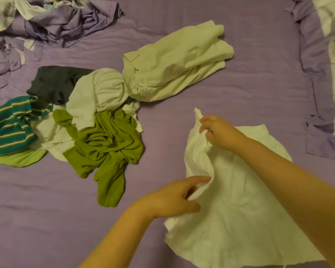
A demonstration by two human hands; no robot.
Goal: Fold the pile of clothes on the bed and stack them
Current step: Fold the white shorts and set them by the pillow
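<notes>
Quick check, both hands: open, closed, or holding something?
Left hand: closed, pinching the left edge of the white garment.
Right hand: closed, its grip on the same white garment's upper edge.

no readable text, labels, or numbers
</notes>
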